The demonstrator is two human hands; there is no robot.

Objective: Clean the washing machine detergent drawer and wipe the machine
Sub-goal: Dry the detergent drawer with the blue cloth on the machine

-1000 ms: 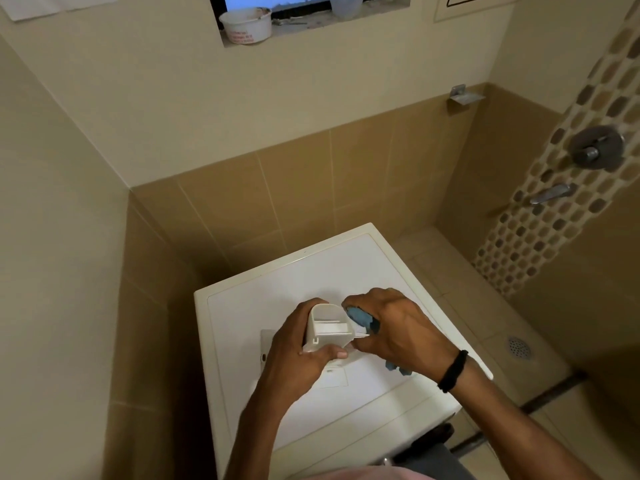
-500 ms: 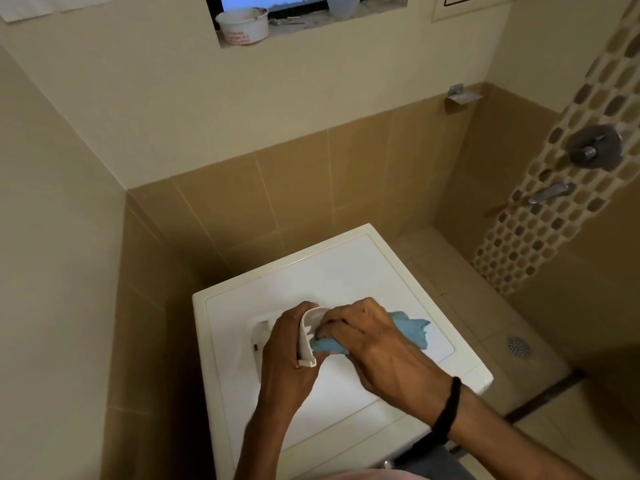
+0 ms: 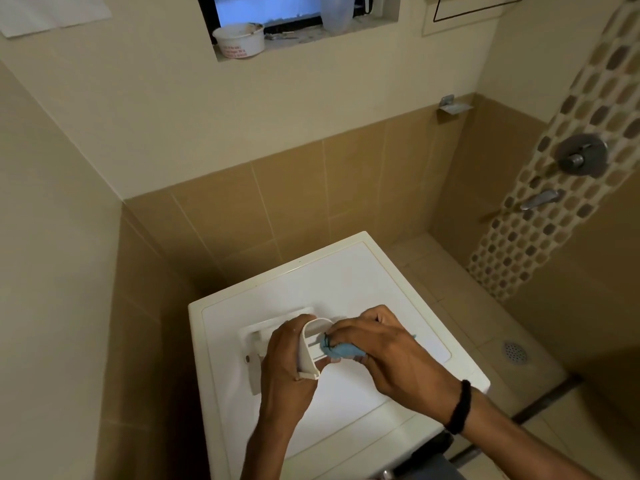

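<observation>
Inspecting detergent drawer (image 3: 309, 351): finds it out of its seat, held on edge just above the top of the washing machine (image 3: 346, 278), open face turned to the right. Judges this turn as meant to expose the inner ribs to the wiping side. Finds left grip (image 3: 284, 365) wrapped round the curved outer wall, fingers and thumb curled on it, probably to brace the drawer against the push from the other side. Finds right grip (image 3: 384, 351) closed on a bunched blue cloth (image 3: 341, 351) and pressing it into the open face. Reads the bunching as a way to reach narrow channels. Notes a rectangular recess (image 3: 256, 337) in the machine top just behind the left grip, uncovered, apparently the drawer's seat. Judges the working spot over the lid as chosen to catch drips on a wipeable surface. Notes black band (image 3: 459, 407) on the right wrist, apart from the cloth. Further out, records white tub (image 3: 239, 39) on the window ledge and floor drain (image 3: 515, 352) well apart at right. Cannot tell how clean the drawer interior is.
</observation>
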